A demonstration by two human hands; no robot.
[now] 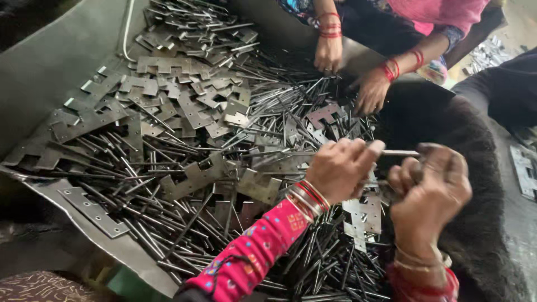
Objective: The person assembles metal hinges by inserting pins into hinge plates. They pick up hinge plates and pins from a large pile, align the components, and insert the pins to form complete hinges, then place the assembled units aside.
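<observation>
My left hand [339, 166], in a pink patterned sleeve with red and silver bangles, is closed around a thin metal pin [398, 152] that sticks out to the right. My right hand [429, 189] is closed close beside it, fingers curled at the pin's end and over a grey hinge plate [364, 215] that hangs below both hands. Under them lies a big heap of dark metal pins [184, 223] mixed with flat hinge plates [193, 106].
Another person's two hands [329, 53] [370, 89], with red bangles, reach into the heap from the far side. The heap rests on a grey sheet [50, 61] with a bent metal edge [84, 229] at the front left. A dark cloth [475, 168] lies at right.
</observation>
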